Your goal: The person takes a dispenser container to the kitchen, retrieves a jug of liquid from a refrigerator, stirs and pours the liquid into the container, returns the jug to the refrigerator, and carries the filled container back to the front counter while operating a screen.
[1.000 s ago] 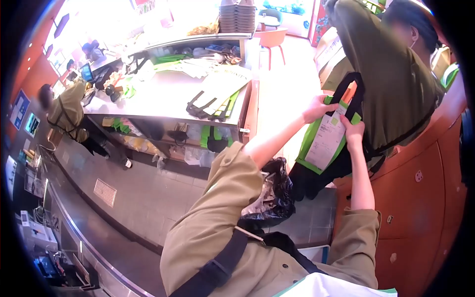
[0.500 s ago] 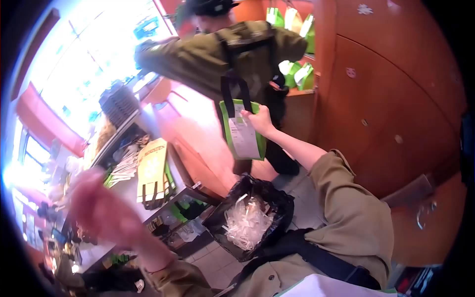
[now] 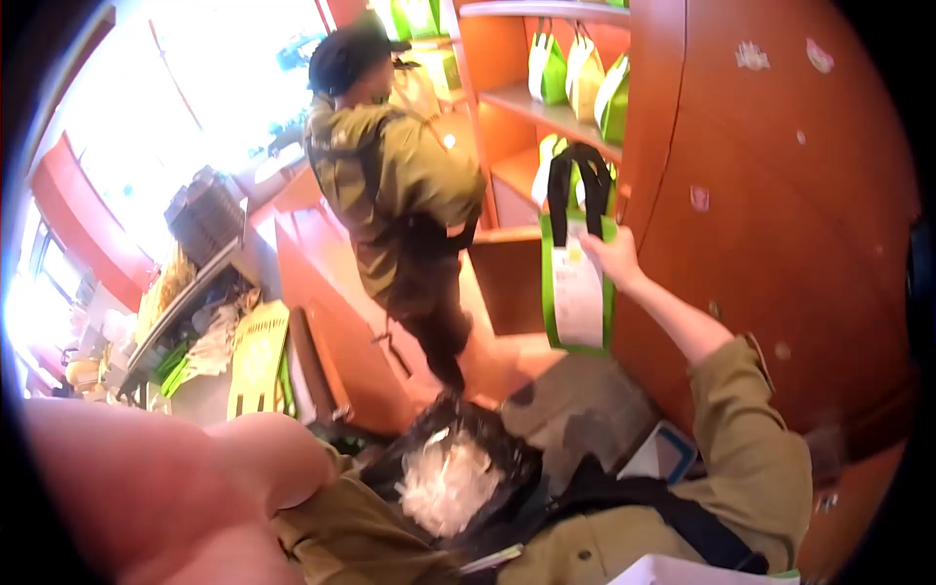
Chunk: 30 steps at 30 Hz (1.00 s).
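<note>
My right hand (image 3: pixel 614 258) grips the upper right side of a green tote bag (image 3: pixel 548 297) with black handles (image 3: pixel 583 161) standing up. A white printed slip (image 3: pixel 579 307) covers most of the bag's front; its print is too small to read. The bag hangs upright at arm's length, in front of the shelving. Close to the camera at lower left, my left hand (image 3: pixel 156 478) looms large and blurred, its fingers not distinguishable. Below lies a bin lined with black plastic (image 3: pixel 517 458), holding pale crumpled paper strips (image 3: pixel 448 485).
A co-worker (image 3: pixel 400 205) in an olive jacket and black cap stands ahead. Shelves (image 3: pixel 546 102) hold several green and yellow bags. At left, a counter carries flat yellow bags (image 3: pixel 258 356) and a dark stack (image 3: pixel 205 214). A curved wooden wall (image 3: pixel 780 244) bounds the right.
My right hand has carried the tote bag rightward, towards the shelves. My left hand has come much nearer the camera. The co-worker has shifted left and turned, uncovering the shelves.
</note>
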Available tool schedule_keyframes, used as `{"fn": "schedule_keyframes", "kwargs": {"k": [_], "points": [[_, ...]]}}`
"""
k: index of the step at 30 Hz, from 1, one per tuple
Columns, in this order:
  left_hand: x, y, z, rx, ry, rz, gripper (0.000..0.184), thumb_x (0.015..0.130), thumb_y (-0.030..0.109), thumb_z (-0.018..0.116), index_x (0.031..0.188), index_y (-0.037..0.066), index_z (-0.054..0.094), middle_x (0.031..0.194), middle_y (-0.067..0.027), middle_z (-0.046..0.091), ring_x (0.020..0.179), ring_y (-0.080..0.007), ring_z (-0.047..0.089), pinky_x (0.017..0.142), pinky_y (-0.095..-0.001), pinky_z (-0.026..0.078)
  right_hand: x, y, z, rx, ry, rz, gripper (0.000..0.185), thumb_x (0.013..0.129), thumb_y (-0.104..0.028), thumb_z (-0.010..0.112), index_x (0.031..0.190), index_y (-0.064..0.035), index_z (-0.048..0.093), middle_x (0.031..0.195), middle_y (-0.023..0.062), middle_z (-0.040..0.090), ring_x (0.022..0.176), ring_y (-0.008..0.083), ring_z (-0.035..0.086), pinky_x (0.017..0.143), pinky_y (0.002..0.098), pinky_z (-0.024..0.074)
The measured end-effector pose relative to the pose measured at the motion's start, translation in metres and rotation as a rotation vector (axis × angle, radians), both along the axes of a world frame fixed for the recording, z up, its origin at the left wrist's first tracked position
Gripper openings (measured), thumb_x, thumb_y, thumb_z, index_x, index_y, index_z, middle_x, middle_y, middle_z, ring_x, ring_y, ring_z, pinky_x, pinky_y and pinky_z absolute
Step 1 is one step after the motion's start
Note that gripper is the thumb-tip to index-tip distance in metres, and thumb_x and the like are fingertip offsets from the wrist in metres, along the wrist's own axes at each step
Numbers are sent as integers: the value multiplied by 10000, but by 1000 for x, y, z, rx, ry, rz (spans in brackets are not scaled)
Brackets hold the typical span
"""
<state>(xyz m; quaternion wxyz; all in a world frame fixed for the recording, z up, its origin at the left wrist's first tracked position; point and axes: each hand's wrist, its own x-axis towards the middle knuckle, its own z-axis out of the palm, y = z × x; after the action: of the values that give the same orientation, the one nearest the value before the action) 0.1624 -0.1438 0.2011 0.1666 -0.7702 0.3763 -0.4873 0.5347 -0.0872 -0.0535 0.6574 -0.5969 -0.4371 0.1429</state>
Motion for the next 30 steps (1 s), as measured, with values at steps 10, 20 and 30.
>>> {"fn": "schedule_keyframes", "kwargs": {"k": [10,20,30], "points": [[134,84,-4,-91,-210,-35,166,785,109,417,848,-15,507,858,-105,497,816,-209,457,751,-316,359,190,114,70,54,-242,-87,109,693,-74,581,749,20,579,623,24,576,543,87,502,509,252,421],[303,319,-166,-1352,-575,589,157,781,85,399,787,11,537,815,-79,498,764,-191,461,708,-299,371,350,354,114,104,-170,-328,207,597,-154,669,625,35,590,573,109,579,513,168,548,515,307,416],[493,406,-533,-1684,288,1303,207,764,200,489,858,49,594,777,-147,590,763,-271,557,725,-341,399,419,534,110,92,-366,-337,143,634,-97,641,724,12,619,628,68,606,558,110,555,527,255,434]]}}
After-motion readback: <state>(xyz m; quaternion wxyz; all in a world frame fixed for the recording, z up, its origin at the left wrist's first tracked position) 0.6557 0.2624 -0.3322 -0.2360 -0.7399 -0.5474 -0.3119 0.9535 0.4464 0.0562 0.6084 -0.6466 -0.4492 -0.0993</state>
